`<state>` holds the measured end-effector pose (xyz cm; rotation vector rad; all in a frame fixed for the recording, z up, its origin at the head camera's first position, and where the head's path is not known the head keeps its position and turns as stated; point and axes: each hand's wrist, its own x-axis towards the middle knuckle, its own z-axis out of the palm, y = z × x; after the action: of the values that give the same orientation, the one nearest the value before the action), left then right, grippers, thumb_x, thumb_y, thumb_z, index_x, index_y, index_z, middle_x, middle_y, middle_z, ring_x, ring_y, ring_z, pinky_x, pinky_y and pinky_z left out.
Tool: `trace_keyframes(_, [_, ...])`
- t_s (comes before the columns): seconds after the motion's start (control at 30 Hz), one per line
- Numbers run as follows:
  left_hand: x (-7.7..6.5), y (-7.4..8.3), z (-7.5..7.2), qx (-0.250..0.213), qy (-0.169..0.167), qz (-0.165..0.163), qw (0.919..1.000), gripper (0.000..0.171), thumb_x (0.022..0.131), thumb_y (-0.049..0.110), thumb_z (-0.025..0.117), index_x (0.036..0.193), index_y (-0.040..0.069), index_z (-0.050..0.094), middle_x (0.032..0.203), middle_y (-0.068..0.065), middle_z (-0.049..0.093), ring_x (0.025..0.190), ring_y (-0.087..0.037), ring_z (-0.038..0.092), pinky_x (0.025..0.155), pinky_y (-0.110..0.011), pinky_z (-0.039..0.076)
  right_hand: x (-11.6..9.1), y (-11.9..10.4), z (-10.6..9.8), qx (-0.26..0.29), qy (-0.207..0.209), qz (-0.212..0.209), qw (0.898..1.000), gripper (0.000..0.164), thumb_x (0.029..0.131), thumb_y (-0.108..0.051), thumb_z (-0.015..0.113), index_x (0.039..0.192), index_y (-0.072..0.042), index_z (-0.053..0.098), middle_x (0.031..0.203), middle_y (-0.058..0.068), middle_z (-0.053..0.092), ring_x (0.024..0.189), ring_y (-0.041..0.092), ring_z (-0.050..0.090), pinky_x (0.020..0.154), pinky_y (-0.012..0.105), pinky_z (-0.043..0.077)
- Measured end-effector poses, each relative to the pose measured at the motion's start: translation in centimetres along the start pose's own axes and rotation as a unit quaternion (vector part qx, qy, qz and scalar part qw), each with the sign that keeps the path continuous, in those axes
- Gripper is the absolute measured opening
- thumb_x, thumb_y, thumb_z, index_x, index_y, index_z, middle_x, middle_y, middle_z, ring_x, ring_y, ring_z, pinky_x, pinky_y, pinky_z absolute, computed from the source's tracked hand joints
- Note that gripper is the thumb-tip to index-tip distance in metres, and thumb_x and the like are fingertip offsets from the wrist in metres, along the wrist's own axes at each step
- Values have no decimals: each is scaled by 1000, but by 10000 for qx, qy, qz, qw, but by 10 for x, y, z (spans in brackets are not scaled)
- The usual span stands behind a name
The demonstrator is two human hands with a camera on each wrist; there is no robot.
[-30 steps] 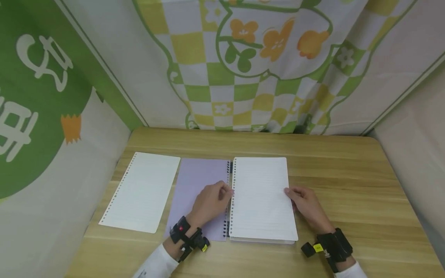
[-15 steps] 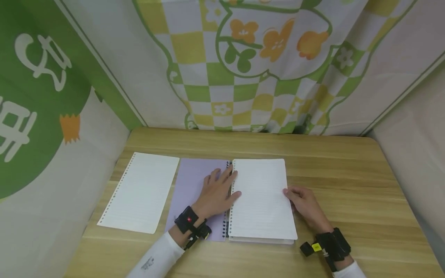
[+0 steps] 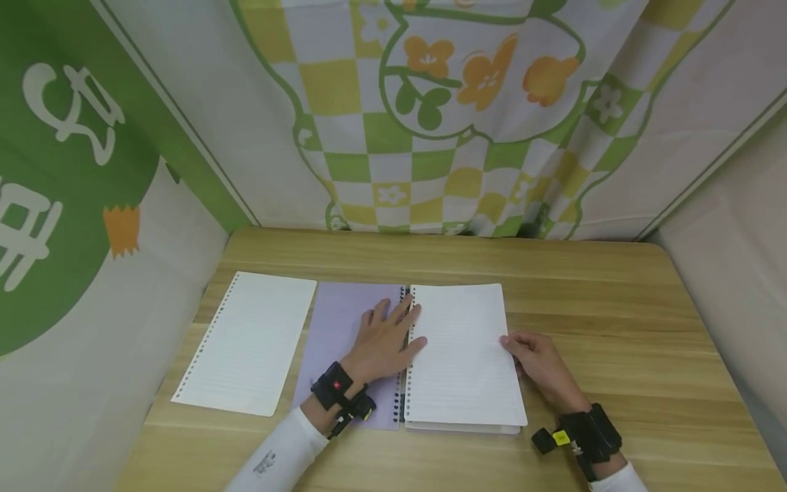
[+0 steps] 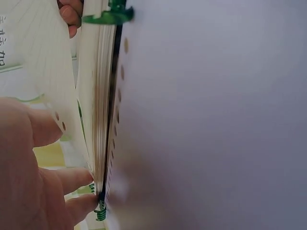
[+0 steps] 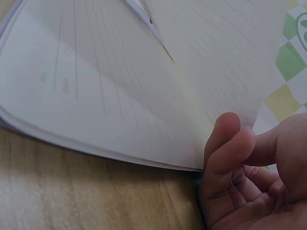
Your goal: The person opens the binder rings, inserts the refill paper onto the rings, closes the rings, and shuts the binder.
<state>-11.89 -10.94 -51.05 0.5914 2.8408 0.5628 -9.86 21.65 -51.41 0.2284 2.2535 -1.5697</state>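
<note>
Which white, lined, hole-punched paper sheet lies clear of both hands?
The white lined paper sheet left of the purple notebook cover; the right hand pinches the other white sheet.

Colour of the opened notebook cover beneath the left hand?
Light purple; the cover shows best in the head view.

Wood-grain table (image 3: 615, 307), checkered floral curtain (image 3: 433, 164) behind it, lettered green panel (image 3: 92, 188) at left

A white lined sheet (image 3: 461, 369) with punched holes, its right edge pinched by the right hand (image 3: 542, 361), slants over the pages (image 4: 100, 91) of an open notebook (image 3: 335, 321), the left hand (image 3: 380, 347) spread across its purple cover (image 3: 320, 383) and binding (image 3: 397, 406).
</note>
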Motion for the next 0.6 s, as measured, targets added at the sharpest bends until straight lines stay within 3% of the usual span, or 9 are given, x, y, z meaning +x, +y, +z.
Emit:
trace_keyframes(0.37, [-13,4,-11,-211,-301,-1,9993,69,109,51,48,167,13,37,179,-12,21,159,-52,18,123,-74,20,-2,3,0,-91,-93,39,9999,42,109,-36,63,125,3,71,87,2,59,78,15,57,64,25,48])
trace_keyframes(0.6, [-45,0,-14,-641,-425,613,9952,68,107,46,59,165,16,41,176,-7,30,160,-48,23,124,-71,23,0,1,-2,-57,-205,-26,9998,39,110,-35,63,121,2,70,71,-1,51,60,13,50,53,25,42])
